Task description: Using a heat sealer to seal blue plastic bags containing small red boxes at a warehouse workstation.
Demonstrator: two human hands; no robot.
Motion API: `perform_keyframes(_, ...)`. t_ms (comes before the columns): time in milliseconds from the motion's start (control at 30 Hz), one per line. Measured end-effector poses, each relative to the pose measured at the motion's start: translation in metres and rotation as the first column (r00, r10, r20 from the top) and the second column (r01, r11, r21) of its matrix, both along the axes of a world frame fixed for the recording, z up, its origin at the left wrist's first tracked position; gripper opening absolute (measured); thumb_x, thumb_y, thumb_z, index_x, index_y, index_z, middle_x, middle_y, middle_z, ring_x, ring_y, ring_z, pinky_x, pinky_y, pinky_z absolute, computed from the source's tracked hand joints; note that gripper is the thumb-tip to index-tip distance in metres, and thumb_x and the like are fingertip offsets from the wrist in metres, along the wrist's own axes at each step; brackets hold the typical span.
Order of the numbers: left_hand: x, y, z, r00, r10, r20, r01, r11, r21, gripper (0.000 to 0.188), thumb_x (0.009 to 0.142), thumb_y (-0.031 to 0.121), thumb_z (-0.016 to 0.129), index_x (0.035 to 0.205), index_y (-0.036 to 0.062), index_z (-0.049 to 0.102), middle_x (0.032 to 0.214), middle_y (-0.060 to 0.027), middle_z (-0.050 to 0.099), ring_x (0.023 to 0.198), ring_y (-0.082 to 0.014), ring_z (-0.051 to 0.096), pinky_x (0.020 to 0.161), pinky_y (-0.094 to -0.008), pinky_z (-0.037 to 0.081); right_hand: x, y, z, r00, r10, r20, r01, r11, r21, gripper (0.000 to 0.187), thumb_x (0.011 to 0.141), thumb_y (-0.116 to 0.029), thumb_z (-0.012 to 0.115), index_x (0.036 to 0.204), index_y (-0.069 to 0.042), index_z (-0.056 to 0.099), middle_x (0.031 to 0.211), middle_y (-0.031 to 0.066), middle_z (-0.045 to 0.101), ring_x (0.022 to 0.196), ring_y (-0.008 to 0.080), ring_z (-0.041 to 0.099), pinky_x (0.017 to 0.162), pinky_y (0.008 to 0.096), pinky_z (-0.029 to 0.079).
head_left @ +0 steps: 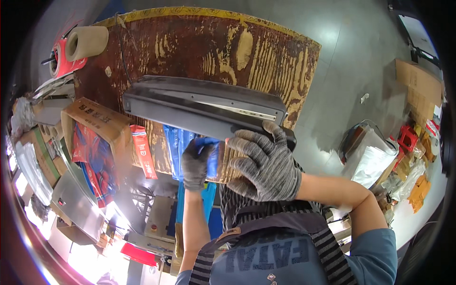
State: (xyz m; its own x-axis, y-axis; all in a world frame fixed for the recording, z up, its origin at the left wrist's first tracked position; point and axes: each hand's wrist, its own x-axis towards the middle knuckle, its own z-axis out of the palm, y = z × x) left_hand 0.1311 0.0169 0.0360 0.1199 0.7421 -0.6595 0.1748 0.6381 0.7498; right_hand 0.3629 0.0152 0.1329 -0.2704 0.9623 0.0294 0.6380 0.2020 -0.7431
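A long dark grey casing (190, 107) lies slantwise across the worn brown table (180, 52), with a pale strip along its inside. My right hand (268, 166), in a striped grey glove, has its fingers spread at the casing's near edge by the right end; the index fingertip touches it. In a dark grey glove, my left hand (195, 166) is closed on a blue plastic packet (213, 159) just below the casing. Another blue packet (173, 145) lies at the table's near edge, to the left of that hand.
A cardboard box (95, 111) of red and blue packets stands at the left, beside a red packet (142, 149). Tape rolls (90, 42) sit at the far left corner. On the floor to the right are a white bag (373, 159) and a red stool (407, 137).
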Motion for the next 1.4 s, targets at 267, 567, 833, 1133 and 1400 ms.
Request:
perform_keyframes(267,-0.013,-0.019,-0.091,0.933,-0.227,-0.280,0.312,0.897,0.312,0.040,0.088,0.013,0.059,0.127,0.0046,0.056,0.122,-0.0173,0.060,0.117,-0.0339,0.054,0.106,-0.0434,0.037,0.004,-0.005,-0.007,0.997,0.039,-0.060,-0.043,0.997,-0.072,0.030,0.077,-0.038,0.065,0.093,-0.013,0.060,0.120,0.0095,0.061,0.115,0.0274,0.058,0.104,0.0606,0.024)
perform_keyframes(567,-0.051,-0.018,-0.088,0.751,-0.459,-0.475,0.581,0.801,0.144,0.043,0.094,0.019,0.054,0.135,0.0051,0.047,0.132,-0.0165,0.053,0.122,-0.0301,0.051,0.105,-0.0417,0.040,0.003,-0.019,-0.027,0.999,0.050,-0.014,-0.050,0.998,0.027,0.019,0.075,-0.035,0.063,0.083,-0.018,0.065,0.117,0.0074,0.066,0.118,0.0238,0.057,0.101,0.0657,0.029)
perform_keyframes(833,-0.017,-0.002,-0.075,0.781,-0.217,-0.586,0.561,0.655,0.506,0.038,0.084,0.009,0.063,0.121,0.0045,0.060,0.117,-0.0181,0.062,0.108,-0.0357,0.059,0.096,-0.0440,0.046,0.006,-0.019,-0.055,0.998,0.053,0.039,-0.057,0.993,0.108,0.024,0.074,-0.032,0.063,0.092,-0.016,0.069,0.107,0.0015,0.068,0.116,0.0186,0.058,0.103,0.0633,0.026)
perform_keyframes(1133,-0.001,0.045,-0.013,0.998,-0.046,0.032,0.051,0.980,-0.190,0.038,0.076,0.003,0.073,0.112,0.0027,0.063,0.097,-0.0070,0.067,0.089,-0.0163,0.061,0.079,-0.0288,0.050,0.014,-0.008,-0.073,0.997,0.082,0.012,-0.083,0.992,0.094,0.033,0.075,-0.043,0.066,0.087,-0.012,0.063,0.105,0.0036,0.067,0.111,0.0217,0.059,0.104,0.0595,0.027)
perform_keyframes(1400,-0.139,0.055,-0.083,-0.102,0.272,-0.957,0.513,0.838,0.183,0.052,0.079,0.022,0.069,0.125,0.0066,0.052,0.116,-0.0194,0.055,0.106,-0.0343,0.054,0.091,-0.0449,0.045,0.008,-0.005,-0.065,0.985,0.112,0.130,-0.132,0.978,0.159,0.035,0.077,-0.046,0.063,0.088,-0.012,0.061,0.107,0.0042,0.065,0.109,0.0248,0.058,0.102,0.0577,0.028)
